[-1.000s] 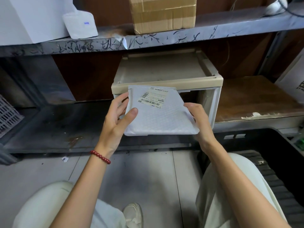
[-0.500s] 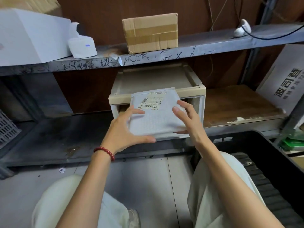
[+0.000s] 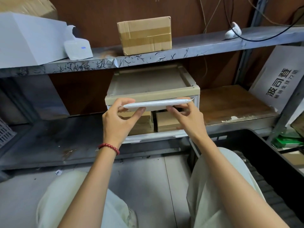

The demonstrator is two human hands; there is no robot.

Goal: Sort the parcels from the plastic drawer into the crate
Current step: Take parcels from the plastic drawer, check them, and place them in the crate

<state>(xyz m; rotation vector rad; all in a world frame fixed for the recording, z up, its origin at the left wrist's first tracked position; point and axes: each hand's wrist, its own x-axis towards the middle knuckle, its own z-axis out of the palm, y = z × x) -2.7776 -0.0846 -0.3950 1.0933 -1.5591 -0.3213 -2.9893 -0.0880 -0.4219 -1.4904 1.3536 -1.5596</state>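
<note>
White padded parcel (image 3: 156, 104) held flat and edge-on to the camera, level, right at the open front of the plastic drawer (image 3: 153, 94), just under its beige top rim. Cannot tell whether its far edge is inside the opening.

Left hand (image 3: 120, 122) pinches the parcel's left end, thumb under, fingers curled over the top. Right hand (image 3: 189, 119) grips the right part the same way, with the parcel's right tip sticking out past the fingers. Both hands hold it; nothing else is in them. Red bead bracelet (image 3: 109, 147) on the left wrist.

Inside the drawer, below the parcel: two brown cardboard parcels (image 3: 166, 122) side by side, partly hidden by the hands.

The drawer unit sits on the lower shelf (image 3: 49, 140), with a wooden board (image 3: 230, 104) just to its right. The black crate (image 3: 279, 162) is low on the right, beside the person's right knee and well apart from the parcel.

Upper shelf (image 3: 197, 50): taped cardboard box (image 3: 144, 35) at centre, large white box (image 3: 29, 40) at left with a small white device (image 3: 78, 48) touching it. A white sign with black characters (image 3: 278, 79) leans at right. Part of a grey basket (image 3: 5, 132) shows at the far left edge. Grey floor (image 3: 148, 178) between the knees.
</note>
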